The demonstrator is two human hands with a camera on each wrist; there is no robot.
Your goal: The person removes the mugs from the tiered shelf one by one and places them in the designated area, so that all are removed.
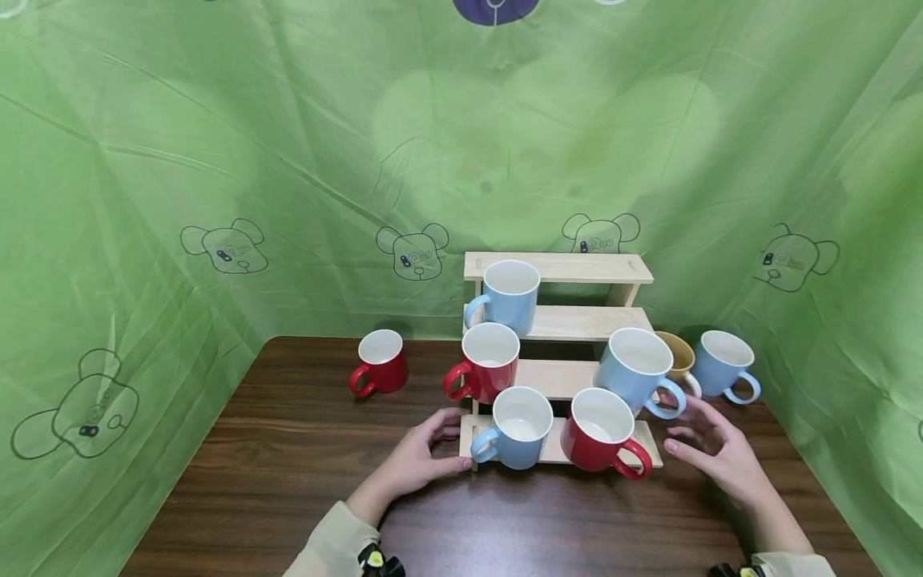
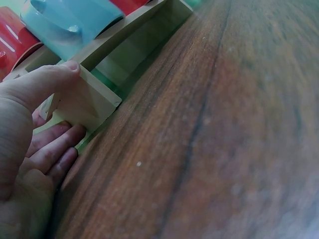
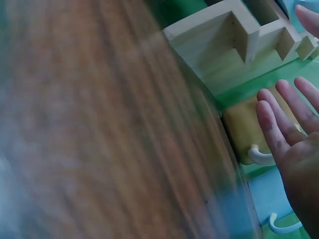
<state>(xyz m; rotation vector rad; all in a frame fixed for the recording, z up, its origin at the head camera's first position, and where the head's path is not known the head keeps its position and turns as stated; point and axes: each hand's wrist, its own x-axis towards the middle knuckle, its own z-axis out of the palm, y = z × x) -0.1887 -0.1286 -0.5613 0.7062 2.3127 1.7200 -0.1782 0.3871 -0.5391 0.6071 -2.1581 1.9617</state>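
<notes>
A pale wooden stepped rack [image 1: 556, 377] stands on the table, holding several light blue and red mugs. My left hand [image 1: 418, 457] grips the left end of its lowest step; in the left wrist view the thumb [image 2: 47, 82] lies across the step's corner and the fingers are beside the side panel. Nearest that hand is a light blue mug [image 1: 519, 433], with a red mug [image 1: 600, 437] to its right on the same step. My right hand [image 1: 721, 457] is beside the rack's right end, fingers spread and holding nothing. A tan mug [image 3: 244, 127] stands beyond those fingers in the right wrist view.
A red mug [image 1: 385, 369] stands on the brown table [image 1: 288, 449] left of the rack. Right of the tan mug is another light blue mug [image 1: 721, 365]. Green printed cloth [image 1: 310, 160] hangs behind and along both sides.
</notes>
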